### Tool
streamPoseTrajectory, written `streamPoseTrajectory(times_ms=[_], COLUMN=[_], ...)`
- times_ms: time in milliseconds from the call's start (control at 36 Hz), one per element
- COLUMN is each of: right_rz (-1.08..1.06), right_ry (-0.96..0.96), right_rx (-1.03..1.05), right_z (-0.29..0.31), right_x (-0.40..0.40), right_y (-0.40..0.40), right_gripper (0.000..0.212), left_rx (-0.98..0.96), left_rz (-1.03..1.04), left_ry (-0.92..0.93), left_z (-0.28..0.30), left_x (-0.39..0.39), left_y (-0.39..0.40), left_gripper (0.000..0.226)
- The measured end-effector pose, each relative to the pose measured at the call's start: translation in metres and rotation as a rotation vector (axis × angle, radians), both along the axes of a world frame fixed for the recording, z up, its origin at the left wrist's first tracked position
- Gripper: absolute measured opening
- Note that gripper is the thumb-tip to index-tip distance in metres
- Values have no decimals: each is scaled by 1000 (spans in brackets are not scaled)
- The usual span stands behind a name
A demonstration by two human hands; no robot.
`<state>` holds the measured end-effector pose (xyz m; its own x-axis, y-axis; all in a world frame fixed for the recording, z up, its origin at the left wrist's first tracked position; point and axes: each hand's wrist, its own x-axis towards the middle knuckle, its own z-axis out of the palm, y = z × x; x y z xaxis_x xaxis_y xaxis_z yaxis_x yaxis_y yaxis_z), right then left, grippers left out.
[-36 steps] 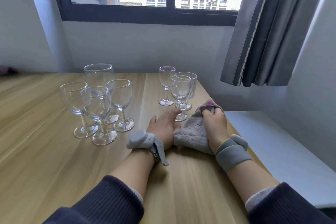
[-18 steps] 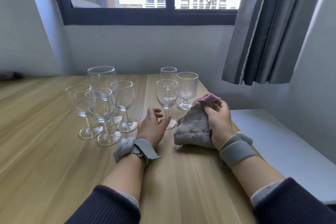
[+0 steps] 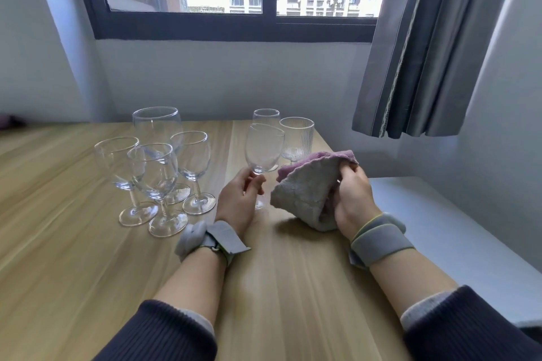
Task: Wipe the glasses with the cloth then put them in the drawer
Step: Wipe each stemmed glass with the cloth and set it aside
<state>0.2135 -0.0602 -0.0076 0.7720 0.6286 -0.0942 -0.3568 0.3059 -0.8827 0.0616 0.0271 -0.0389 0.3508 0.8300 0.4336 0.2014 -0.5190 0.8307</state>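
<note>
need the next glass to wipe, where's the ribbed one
In the head view, the ribbed glass stands right of centre near the table's far right edge, behind the cloth.

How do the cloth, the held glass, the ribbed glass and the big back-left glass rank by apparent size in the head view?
1. cloth
2. big back-left glass, partly hidden by nearer glasses
3. held glass and ribbed glass: look alike; the held one is nearer, so unranked.

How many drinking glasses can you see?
7: four clear stemmed glasses clustered left on the wooden table, one held by the left hand, two behind it, one ribbed.
</note>
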Motion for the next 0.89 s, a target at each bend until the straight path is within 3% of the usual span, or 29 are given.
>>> streamPoseTrajectory(times_ms=[306, 556, 694, 889], right_rz=[184, 194, 270, 136], right_ry=[125, 143, 46, -95], right_rx=[336, 358, 347, 300], right_z=[17, 24, 23, 21], right_x=[5, 8, 2, 5], right_y=[-9, -19, -18, -15], right_gripper=[36, 39, 37, 17], left_rx=[279, 428, 543, 605], left_rz=[141, 276, 269, 255], left_ry=[177, 299, 354, 409], left_z=[13, 16, 16, 15], left_x=[-7, -10, -9, -9], left_y=[-9, -5, -7, -7], left_gripper=[16, 23, 20, 18])
